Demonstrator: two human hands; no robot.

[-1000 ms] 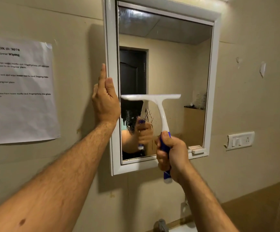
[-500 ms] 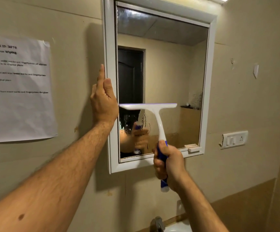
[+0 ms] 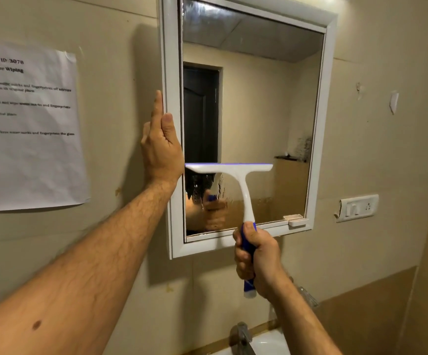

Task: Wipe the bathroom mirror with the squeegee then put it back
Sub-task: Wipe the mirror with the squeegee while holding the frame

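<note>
A white-framed mirror point(image 3: 254, 103) hangs on the beige wall. My right hand point(image 3: 259, 260) grips the blue handle of a white squeegee point(image 3: 243, 185), whose blade lies flat and level against the lower part of the glass. Water streaks and droplets show on the glass below the blade. My left hand point(image 3: 160, 147) rests with straight fingers along the left edge of the mirror frame point(image 3: 172, 73), thumb on its front face.
A printed task sheet point(image 3: 26, 124) is taped to the wall on the left. A wall switch and socket plate point(image 3: 357, 208) sits right of the mirror. A tap point(image 3: 242, 336) and white basin edge point(image 3: 271, 344) lie below.
The squeegee blade has slid down the glass from mid-height toward the lower part, my right hand moving down with it. My left hand stays on the frame.
</note>
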